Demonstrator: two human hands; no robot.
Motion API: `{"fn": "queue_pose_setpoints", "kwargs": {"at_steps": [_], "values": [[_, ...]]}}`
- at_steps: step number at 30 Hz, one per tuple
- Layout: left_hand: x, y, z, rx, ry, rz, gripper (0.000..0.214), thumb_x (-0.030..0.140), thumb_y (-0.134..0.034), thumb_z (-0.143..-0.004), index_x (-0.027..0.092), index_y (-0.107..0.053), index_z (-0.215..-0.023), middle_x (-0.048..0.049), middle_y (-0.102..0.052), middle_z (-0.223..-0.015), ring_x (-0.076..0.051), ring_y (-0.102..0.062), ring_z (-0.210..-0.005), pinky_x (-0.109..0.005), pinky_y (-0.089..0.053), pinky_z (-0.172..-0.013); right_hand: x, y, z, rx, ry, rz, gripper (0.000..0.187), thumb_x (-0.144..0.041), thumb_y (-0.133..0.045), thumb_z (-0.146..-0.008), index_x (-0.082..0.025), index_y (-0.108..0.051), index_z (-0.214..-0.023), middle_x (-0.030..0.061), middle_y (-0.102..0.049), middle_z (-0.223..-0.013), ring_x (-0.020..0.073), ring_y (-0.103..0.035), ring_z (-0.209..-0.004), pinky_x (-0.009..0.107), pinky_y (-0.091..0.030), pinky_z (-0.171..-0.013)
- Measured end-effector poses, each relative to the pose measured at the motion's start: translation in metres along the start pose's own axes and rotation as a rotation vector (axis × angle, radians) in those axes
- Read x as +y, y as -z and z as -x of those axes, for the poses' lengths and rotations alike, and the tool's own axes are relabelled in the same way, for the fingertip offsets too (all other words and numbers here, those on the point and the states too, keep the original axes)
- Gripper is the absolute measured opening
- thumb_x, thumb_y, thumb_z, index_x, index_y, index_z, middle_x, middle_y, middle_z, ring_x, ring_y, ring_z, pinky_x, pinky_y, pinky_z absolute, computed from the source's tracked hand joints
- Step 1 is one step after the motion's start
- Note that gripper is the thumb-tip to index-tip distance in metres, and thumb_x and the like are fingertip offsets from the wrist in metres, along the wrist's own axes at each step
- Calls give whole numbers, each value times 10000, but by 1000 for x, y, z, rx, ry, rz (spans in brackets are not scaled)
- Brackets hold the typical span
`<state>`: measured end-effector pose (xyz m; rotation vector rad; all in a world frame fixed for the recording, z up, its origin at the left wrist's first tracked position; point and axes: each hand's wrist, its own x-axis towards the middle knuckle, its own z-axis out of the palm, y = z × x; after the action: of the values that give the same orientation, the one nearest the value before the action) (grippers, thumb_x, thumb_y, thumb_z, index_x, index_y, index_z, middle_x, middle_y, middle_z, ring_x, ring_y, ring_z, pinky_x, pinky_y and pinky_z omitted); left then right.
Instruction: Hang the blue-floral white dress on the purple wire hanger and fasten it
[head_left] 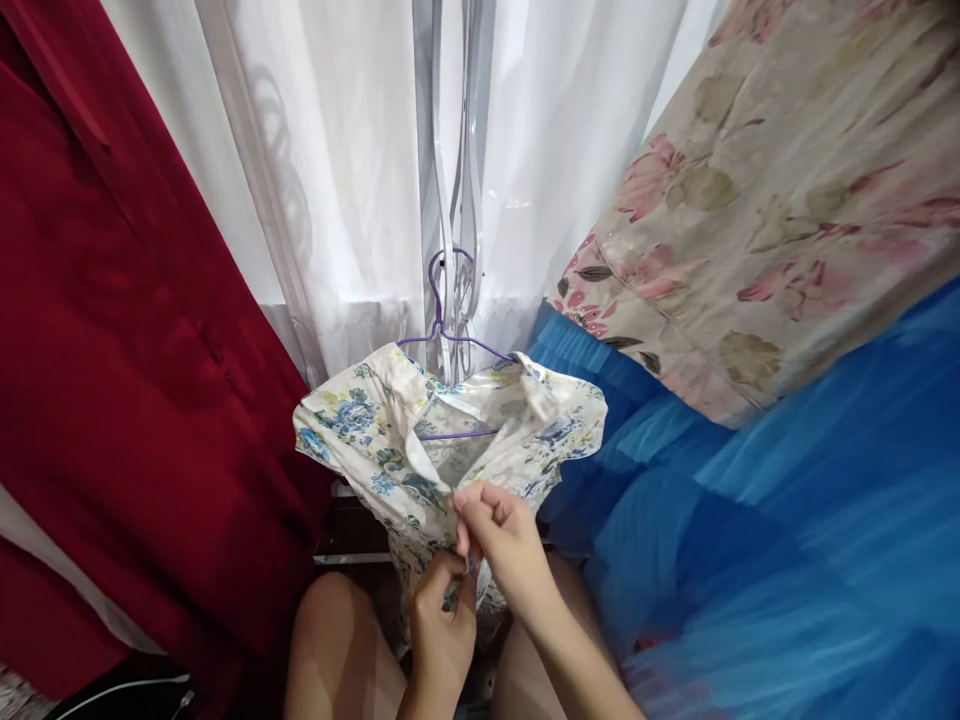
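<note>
A white sleeveless garment (352, 415) with blue and yellow flowers hangs in front of me on a purple wire hanger (480, 343). Its collar lies spread and the upper front gapes, with the hanger's bar showing inside. My right hand (499, 525) pinches the front edge of the garment just under the neck opening. Right below it, my left hand (446, 610) is closed on the same front edge, thumb and finger together. Whether a button sits between the fingers I cannot make out. Behind my hands the lower part of the garment is mostly hidden.
The hanger's hook rests on a white metal frame (448, 200) before white curtains (352, 150). Red fabric (135, 350) hangs at the left. Cream floral cloth (750, 220) and blue tulle (750, 540) hang close at the right. My knees (337, 640) are below the garment.
</note>
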<state>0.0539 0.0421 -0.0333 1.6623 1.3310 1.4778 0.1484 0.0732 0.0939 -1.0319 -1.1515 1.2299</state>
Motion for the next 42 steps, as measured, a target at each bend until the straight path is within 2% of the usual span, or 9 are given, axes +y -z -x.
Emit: {"fn": "queue_pose_setpoints", "kwargs": {"at_steps": [6, 13, 16, 20, 23, 27, 31, 37, 42], "values": [[8, -35, 10, -41, -6, 19, 188, 185, -560, -859, 205, -567, -673, -21, -611, -652, -185, -601, -630, -272, -461, -635, -84, -9, -57, 58, 301, 24, 291, -421, -651, -868, -160, -626, -742, -30, -582, -476, 65, -379, -388, 200, -269, -407], [-6, -24, 9, -56, 24, 73, 185, 251, -596, -886, 196, -604, -710, -40, -643, -722, -205, -627, -716, -289, -491, -695, -71, -13, -57, 49, 331, -8, 285, -441, -624, -892, -160, -639, -848, -45, -564, -480, 75, -407, -398, 206, -312, -417], [9, 10, -18, -26, -62, 100, 128, 265, -576, -920, 196, -651, -843, -54, -665, -841, -214, -643, -842, -305, -501, -801, -63, -10, -53, 23, 326, -9, 289, -446, -629, -895, -158, -645, -874, -48, -558, -476, 78, -404, -408, 208, -307, -425], [59, 59, -87, 207, -284, 30, 231, 237, -523, -964, 221, -654, -1153, -78, -669, -1054, -203, -632, -955, -315, -487, -876, -71, -8, -45, 4, 344, 31, 275, -432, -631, -900, -169, -629, -821, -42, -555, -476, 87, -431, -422, 217, -334, -441], [102, 79, -142, 169, -515, -66, 378, 222, -517, -976, 246, -560, -1351, -46, -652, -970, -167, -608, -868, -312, -477, -857, -79, -8, -40, -4, 359, 88, 288, -436, -614, -915, -178, -608, -787, -36, -554, -486, 92, -446, -433, 225, -349, -453], [129, 80, -182, 1, -712, -207, 143, 235, -544, -967, 194, -680, -972, -32, -642, -839, -166, -585, -828, -311, -469, -823, -72, -9, -42, -41, 391, 102, 312, -453, -607, -920, -183, -570, -768, -40, -534, -495, 94, -438, -444, 229, -339, -465], [131, 74, -186, 34, -798, -208, 111, 197, -551, -953, 178, -630, -877, -37, -634, -820, -159, -578, -807, -280, -476, -768, -53, -11, -49, 10, 423, 134, 304, -445, -573, -938, -198, -513, -771, -65, -439, -535, 89, -362, -475, 230, -264, -472], [134, 89, -201, 341, -635, -41, 158, 263, -564, -954, 167, -658, -870, -29, -650, -829, -151, -609, -800, -257, -476, -752, -36, -3, -50, 48, 429, 297, 301, -378, -575, -927, -196, -485, -706, -72, -357, -540, 87, -314, -493, 244, -211, -497], [79, 136, -247, 745, -190, 452, 199, 297, -625, -914, 119, -659, -832, 7, -574, -693, -96, -512, -635, -211, -417, -628, -31, 15, -23, 45, 302, 280, 323, -406, -569, -934, -192, -491, -705, -73, -350, -533, 85, -289, -493, 247, -205, -495]]}}
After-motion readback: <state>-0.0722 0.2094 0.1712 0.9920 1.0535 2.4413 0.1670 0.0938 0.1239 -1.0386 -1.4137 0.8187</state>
